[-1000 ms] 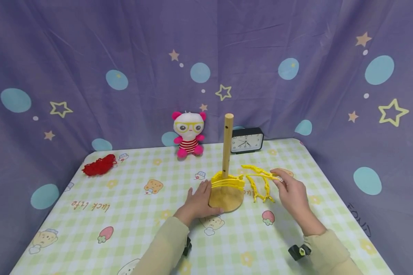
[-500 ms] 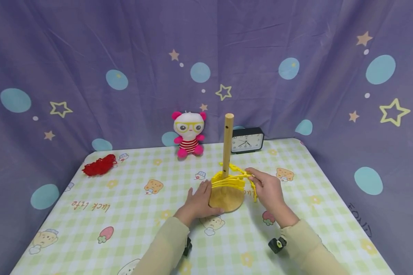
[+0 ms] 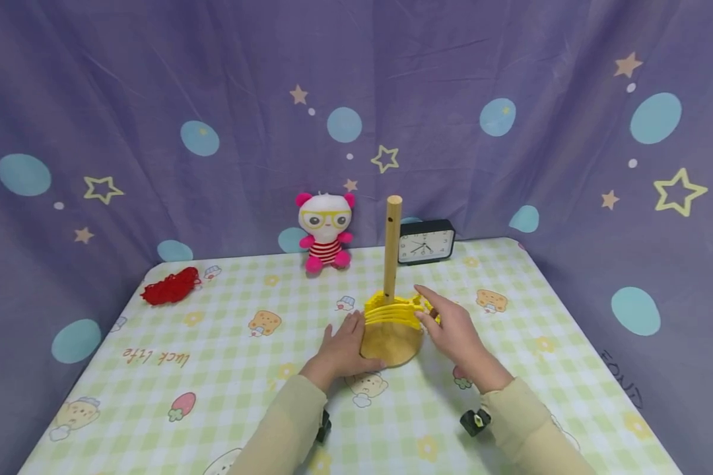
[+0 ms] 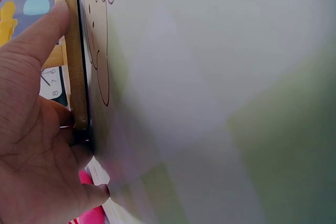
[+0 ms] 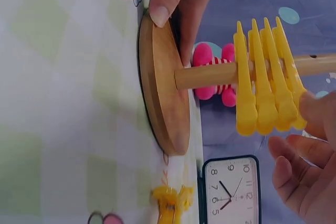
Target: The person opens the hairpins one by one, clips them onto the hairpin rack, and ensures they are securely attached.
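Observation:
A wooden stand (image 3: 390,343), a round base with an upright post, stands in the middle of the table. My left hand (image 3: 340,349) holds the base at its left side, thumb at the front edge and fingers along the far side, as the right wrist view shows. Several curved yellow plastic pieces (image 5: 257,93) with pointed ends sit stacked around the post above the base. My right hand (image 3: 454,330) is at their right ends, index finger and thumb spread apart, one digit touching the topmost piece. Another yellow piece (image 5: 169,203) lies on the table, mostly hidden behind the right hand in the head view.
Behind the stand are a panda plush toy (image 3: 325,231) and a black alarm clock (image 3: 426,242). A red stringy bundle (image 3: 171,287) lies at the back left of the checked tablecloth (image 3: 226,369). Purple curtain (image 3: 243,185) surrounds the far sides.
My right hand has brought a yellow piece leftward from the right onto the post, and its finger and thumb have parted there. The left hand stays on the base.

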Tool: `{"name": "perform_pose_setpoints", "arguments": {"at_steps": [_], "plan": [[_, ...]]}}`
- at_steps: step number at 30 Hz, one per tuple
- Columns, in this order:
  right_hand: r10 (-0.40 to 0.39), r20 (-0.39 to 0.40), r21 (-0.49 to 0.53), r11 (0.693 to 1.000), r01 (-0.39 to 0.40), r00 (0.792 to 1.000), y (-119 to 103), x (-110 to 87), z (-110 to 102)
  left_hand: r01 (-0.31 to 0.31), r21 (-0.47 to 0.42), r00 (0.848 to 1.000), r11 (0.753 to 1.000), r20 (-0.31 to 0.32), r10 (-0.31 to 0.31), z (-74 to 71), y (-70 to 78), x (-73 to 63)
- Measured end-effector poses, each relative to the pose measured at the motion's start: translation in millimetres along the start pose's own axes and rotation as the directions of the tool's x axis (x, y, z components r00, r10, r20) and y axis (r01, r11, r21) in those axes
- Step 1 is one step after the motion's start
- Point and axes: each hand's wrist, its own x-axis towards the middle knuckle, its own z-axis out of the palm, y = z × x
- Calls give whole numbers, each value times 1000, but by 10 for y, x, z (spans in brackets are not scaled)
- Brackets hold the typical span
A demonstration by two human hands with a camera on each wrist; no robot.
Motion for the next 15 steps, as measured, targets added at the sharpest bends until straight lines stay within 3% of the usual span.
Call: {"name": "perform_pose_setpoints", "arguments": {"at_steps": [6,15], "plan": [[64,-5,29,998,-64,998,126,-87,-97,13,-1,1000,1000,2,-13,12,-4,4],[140,-44,-51,989,-142,989,422,-210,-180,13,-4,1000,1000,3,-13,14,-8,1]]}}
